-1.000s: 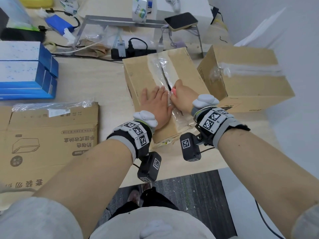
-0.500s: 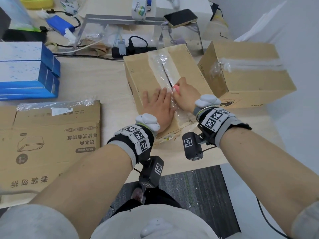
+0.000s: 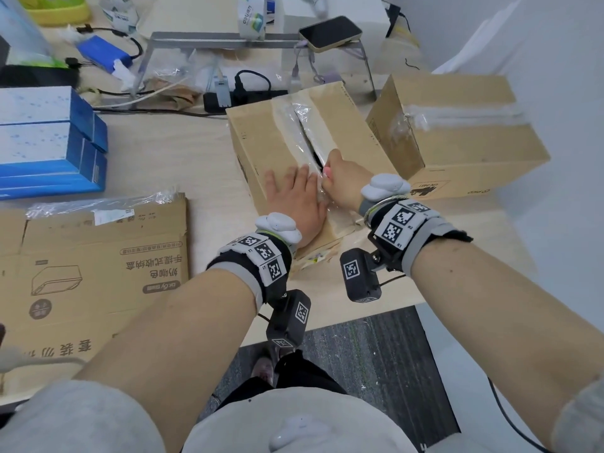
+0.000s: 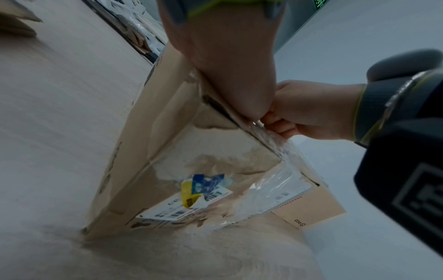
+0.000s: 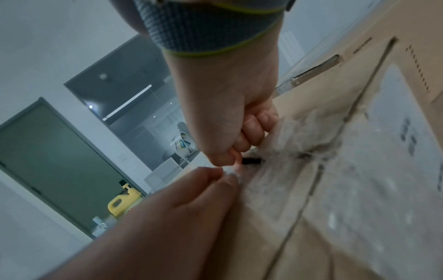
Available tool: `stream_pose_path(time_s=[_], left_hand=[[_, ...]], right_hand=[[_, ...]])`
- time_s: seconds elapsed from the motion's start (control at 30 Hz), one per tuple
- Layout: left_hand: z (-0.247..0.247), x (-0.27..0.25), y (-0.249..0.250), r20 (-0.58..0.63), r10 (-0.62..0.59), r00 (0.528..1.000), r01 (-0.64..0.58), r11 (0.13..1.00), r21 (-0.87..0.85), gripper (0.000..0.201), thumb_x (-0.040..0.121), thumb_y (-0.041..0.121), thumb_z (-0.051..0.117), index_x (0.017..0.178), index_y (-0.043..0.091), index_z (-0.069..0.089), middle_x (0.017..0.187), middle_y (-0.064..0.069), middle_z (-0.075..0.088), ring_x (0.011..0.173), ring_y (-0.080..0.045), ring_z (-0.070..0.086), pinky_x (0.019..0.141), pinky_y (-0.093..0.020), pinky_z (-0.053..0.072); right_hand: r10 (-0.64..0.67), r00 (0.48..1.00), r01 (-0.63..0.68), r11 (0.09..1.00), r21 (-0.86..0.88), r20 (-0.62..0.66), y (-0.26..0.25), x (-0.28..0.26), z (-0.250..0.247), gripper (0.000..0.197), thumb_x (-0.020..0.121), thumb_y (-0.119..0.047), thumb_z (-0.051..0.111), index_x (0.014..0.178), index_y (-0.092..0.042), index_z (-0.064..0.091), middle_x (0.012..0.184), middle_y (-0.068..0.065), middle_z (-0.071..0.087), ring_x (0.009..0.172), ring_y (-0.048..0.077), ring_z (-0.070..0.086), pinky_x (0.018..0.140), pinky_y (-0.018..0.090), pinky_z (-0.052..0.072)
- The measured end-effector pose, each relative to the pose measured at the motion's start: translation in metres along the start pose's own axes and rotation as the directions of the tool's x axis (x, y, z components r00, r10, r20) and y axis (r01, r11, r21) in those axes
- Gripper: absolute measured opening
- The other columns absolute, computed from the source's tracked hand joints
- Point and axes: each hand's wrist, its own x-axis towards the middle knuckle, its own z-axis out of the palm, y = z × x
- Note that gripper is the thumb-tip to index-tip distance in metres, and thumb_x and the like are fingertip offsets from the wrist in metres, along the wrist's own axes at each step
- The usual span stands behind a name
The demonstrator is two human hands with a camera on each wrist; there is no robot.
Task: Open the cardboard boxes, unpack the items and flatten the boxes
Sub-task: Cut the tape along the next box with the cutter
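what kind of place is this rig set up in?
Probably an office or lab workspace: a wooden desk cluttered with a power strip, a phone on a metal stand, and shipping boxes; the right wrist view shows glass partitions.

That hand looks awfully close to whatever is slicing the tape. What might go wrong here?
Two risks stand out. The left hand lies flat on the box right beside the seam where the right hand grips a small pink cutter; a slip might nick those fingers. Also, the blade works inside the open slit, so a deep stroke may scratch whatever is packed underneath, which cannot be seen.
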Motion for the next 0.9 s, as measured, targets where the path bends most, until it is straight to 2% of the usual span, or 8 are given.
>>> stream_pose_path(time_s=[0.13, 0.27, 0.37, 0.5, 0.63, 0.8, 0.9], left_hand=[[0.001, 0.000, 0.001, -0.002, -0.001, 1.000, 0.001, 1.000, 0.003, 0.056, 0.100, 0.041, 0.025, 0.149, 0.014, 0.027, 0.158, -0.004, 0.021, 0.146, -0.022, 0.014, 0.115, -0.056, 0.003], [0.001, 0.000, 0.001, 0.004, -0.001, 1.000, 0.001, 1.000, 0.013, 0.057, 0.100, 0.043, 0.025, 0.150, 0.014, 0.026, 0.158, -0.003, 0.021, 0.146, -0.022, 0.013, 0.115, -0.056, 0.003], [0.002, 0.001, 0.002, 0.000, -0.011, 1.000, 0.011, 1.000, 0.015, 0.057, 0.100, 0.042, 0.025, 0.149, 0.015, 0.026, 0.158, -0.003, 0.021, 0.146, -0.022, 0.013, 0.115, -0.056, 0.003], [0.000, 0.000, 0.002, -0.002, -0.012, 1.000, 0.012, 1.000, 0.013, 0.057, 0.100, 0.042, 0.024, 0.150, 0.015, 0.025, 0.159, -0.003, 0.020, 0.146, -0.022, 0.013, 0.116, -0.056, 0.004], [0.000, -0.007, 0.010, 0.007, -0.019, 1.000, 0.019, 1.000, -0.022, 0.056, 0.102, 0.041, 0.021, 0.152, 0.015, 0.019, 0.160, -0.002, 0.014, 0.147, -0.022, 0.008, 0.115, -0.057, 0.001], [0.005, -0.022, 0.014, -0.033, 0.018, 0.999, -0.020, 0.997, -0.069, 0.058, 0.099, 0.041, 0.018, 0.151, 0.016, 0.023, 0.159, -0.002, 0.020, 0.147, -0.021, 0.012, 0.115, -0.056, 0.001], [0.004, -0.021, 0.013, -0.020, 0.019, 1.000, -0.020, 0.999, -0.040, 0.066, 0.094, 0.046, 0.013, 0.151, 0.015, 0.022, 0.159, -0.003, 0.019, 0.146, -0.022, 0.012, 0.115, -0.057, 0.001]], right_hand=[[0.030, 0.999, -0.032, 0.999, -0.042, -0.030, 0.001, -0.001, 0.002, 0.022, 0.098, -0.017, 0.038, 0.116, -0.006, 0.036, 0.102, 0.018, 0.062, 0.078, 0.031, 0.056, 0.066, 0.035, 0.041], [0.015, 1.000, -0.015, 1.000, 0.001, -0.006, 0.004, -0.005, 0.003, 0.024, 0.097, -0.019, 0.041, 0.116, -0.005, 0.037, 0.102, 0.018, 0.062, 0.083, 0.033, 0.057, 0.071, 0.038, 0.045], [0.015, 0.999, -0.016, 0.999, -0.030, -0.040, 0.005, -0.009, 0.004, 0.024, 0.097, -0.022, 0.041, 0.116, -0.006, 0.037, 0.096, 0.016, 0.062, 0.074, 0.030, 0.053, 0.064, 0.034, 0.039], [0.021, 0.999, -0.028, 0.988, -0.154, -0.050, 0.002, -0.014, 0.003, 0.027, 0.098, -0.023, 0.040, 0.117, -0.005, 0.037, 0.091, 0.012, 0.059, 0.071, 0.029, 0.052, 0.060, 0.032, 0.035], [-0.006, 0.997, 0.003, 0.999, -0.043, -0.083, 0.010, -0.018, 0.007, 0.027, 0.098, -0.024, 0.041, 0.116, -0.005, 0.037, 0.099, 0.012, 0.062, 0.080, 0.031, 0.058, 0.063, 0.033, 0.037], [0.016, 0.981, 0.010, 0.991, 0.133, -0.195, 0.014, -0.026, 0.005, 0.025, 0.095, -0.023, 0.044, 0.114, -0.007, 0.041, 0.092, 0.003, 0.056, 0.078, 0.025, 0.052, 0.065, 0.030, 0.034], [0.005, 0.984, 0.012, 0.995, 0.095, -0.179, 0.013, -0.030, 0.007, 0.025, 0.096, -0.026, 0.043, 0.113, -0.008, 0.040, 0.089, 0.000, 0.054, 0.075, 0.024, 0.051, 0.063, 0.029, 0.033]])
